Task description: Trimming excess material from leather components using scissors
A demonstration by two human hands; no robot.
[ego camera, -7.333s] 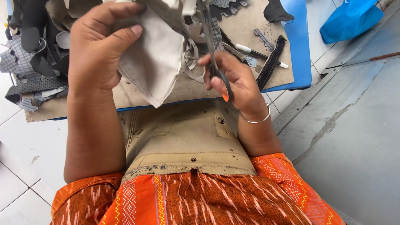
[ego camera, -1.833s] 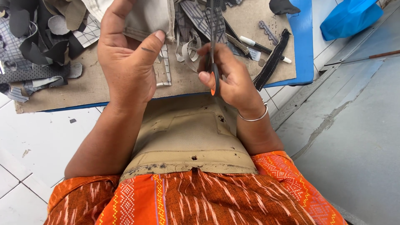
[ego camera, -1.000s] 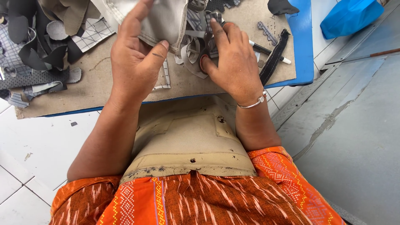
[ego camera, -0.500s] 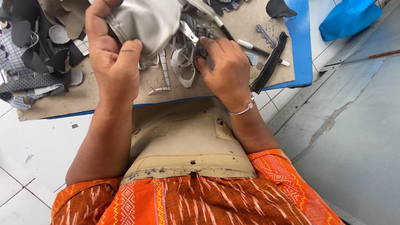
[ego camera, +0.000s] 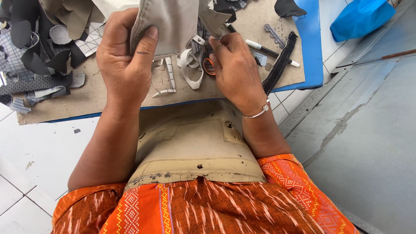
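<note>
My left hand (ego camera: 125, 65) grips the beige fabric piece (ego camera: 167, 24) above the cardboard-covered tabletop (ego camera: 95, 97). My right hand (ego camera: 236, 69) closes on orange-handled scissors (ego camera: 209, 65) lying among offcuts. Step: trimming. Next, raise scissors to the fabric edge.

White tiled floor (ego camera: 39, 156), daylight

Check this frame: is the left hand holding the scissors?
No. The left hand pinches a beige fabric piece, while the orange-handled scissors lie by the right hand.
</note>
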